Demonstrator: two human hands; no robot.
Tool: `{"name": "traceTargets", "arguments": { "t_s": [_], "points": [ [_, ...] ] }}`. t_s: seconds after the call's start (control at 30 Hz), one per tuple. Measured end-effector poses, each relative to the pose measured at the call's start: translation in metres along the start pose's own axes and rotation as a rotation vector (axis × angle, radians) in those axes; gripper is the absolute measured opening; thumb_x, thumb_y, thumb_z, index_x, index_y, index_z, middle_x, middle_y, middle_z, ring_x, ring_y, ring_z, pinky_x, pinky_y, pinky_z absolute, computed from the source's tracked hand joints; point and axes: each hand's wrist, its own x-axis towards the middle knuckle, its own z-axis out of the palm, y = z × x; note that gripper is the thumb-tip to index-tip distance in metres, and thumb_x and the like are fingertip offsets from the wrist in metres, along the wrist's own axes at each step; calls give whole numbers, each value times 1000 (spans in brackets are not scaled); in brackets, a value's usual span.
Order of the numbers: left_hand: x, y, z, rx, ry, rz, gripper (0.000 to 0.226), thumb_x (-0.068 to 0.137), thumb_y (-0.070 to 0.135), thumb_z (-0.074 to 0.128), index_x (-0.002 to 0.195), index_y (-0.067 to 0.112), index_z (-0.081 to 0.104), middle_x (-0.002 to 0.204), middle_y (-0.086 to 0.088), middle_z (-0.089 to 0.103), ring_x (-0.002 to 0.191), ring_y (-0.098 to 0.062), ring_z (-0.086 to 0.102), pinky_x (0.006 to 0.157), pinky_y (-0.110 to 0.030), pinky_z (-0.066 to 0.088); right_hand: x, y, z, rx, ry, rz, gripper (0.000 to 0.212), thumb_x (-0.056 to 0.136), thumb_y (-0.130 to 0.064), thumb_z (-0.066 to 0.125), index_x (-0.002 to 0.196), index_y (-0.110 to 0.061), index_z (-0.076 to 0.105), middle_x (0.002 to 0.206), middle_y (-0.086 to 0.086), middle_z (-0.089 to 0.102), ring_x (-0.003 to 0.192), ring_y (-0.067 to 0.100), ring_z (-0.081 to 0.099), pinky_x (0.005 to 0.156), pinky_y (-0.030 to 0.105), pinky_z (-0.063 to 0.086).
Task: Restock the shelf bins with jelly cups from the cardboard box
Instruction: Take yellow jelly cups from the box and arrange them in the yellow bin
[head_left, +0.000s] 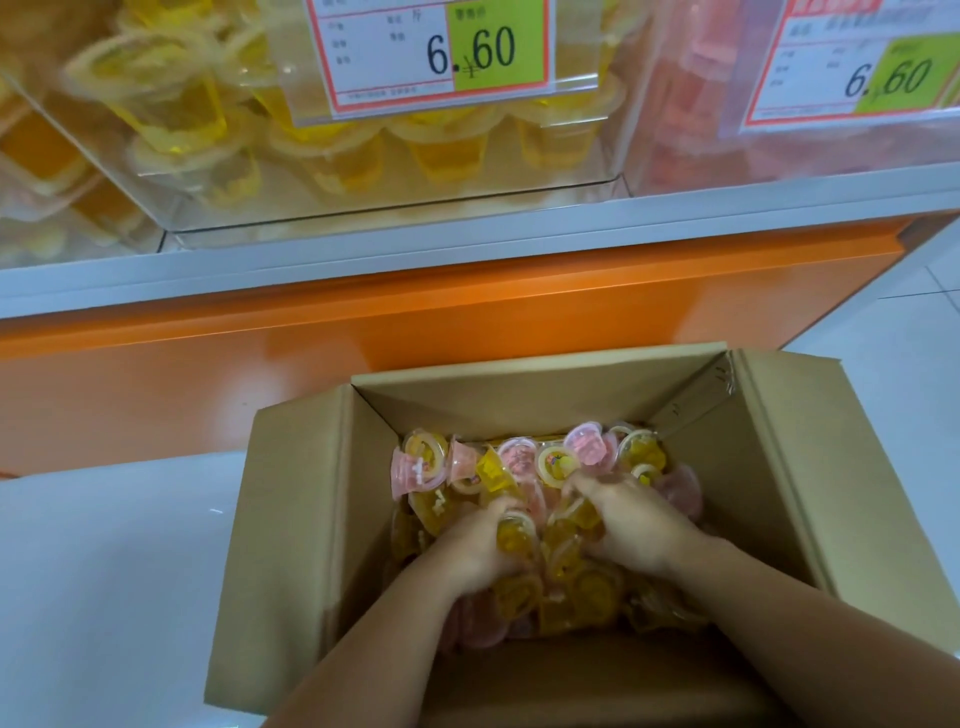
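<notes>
Hands worked inside the cardboard box (291, 519). Left hand (480, 545) curled closed around yellow jelly cups (519, 535); right hand (631, 525) gripped more from the pile.

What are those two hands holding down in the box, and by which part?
Both hands are closed over yellow jelly cups in the cardboard box. The left hand wraps one cup's side; the right hand covers several from above, grip hidden.
</notes>
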Motion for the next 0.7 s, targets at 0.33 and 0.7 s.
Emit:
{"name": "traceTargets", "arguments": {
  "t_s": [0.33, 0.7],
  "points": [
    [10, -2, -5, -197, 70, 29, 76, 77, 19, 76, 139, 35, 36, 128, 9, 40, 112, -10, 46, 91, -22, 45, 5, -2, 8, 77, 11, -10, 43, 80, -30, 70, 116, -36, 47, 120, -4, 57, 108, 18, 55, 85, 30, 48],
    [17, 6, 0, -59, -18, -19, 88, 72, 25, 79, 138, 51, 28, 148, -4, 1, 138, -32, 24, 107, -39, 39, 8, 1, 9, 172, -6, -99, 39, 76, -17, 73, 104, -33, 52, 112, -7, 51, 97, 11, 55, 81, 24, 46]
  ]
}}
